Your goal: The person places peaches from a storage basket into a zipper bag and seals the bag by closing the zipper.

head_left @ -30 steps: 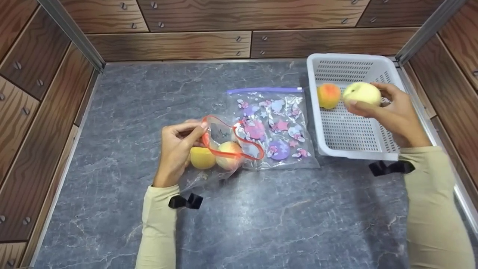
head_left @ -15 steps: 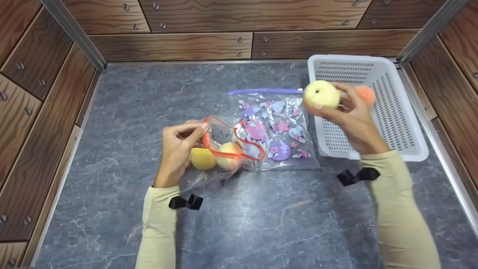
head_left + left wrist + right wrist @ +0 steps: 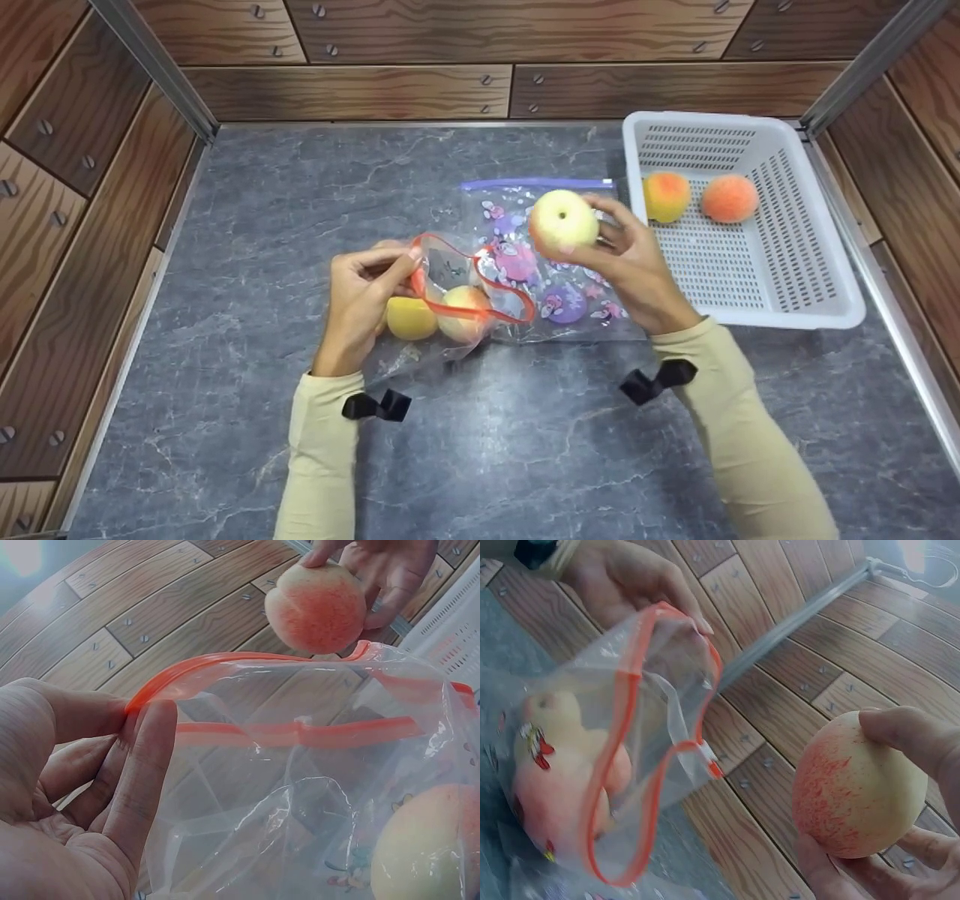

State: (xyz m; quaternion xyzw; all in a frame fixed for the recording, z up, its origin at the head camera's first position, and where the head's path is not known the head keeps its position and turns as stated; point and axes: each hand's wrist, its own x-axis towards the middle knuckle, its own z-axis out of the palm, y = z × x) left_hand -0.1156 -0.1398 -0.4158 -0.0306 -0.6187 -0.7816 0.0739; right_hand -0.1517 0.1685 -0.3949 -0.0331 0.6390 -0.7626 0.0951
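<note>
Left hand (image 3: 360, 304): pinches the red-rimmed bag (image 3: 448, 307) at its mouth, fingertips nearly meeting. Right hand (image 3: 639, 277): thumb and fingers wide round a peach (image 3: 562, 221), at the bag's two o'clock.

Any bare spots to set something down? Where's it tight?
Bare: tabletop left of the left hand, and between left sleeve and right sleeve; near half of white basket. Crowded: centre, with red-rimmed bag, purple-zip bag and held peach.

Glare pools on the tabletop (image 3: 484, 431); white light (image 3: 21, 552) flares high in a corner of each wrist view.
</note>
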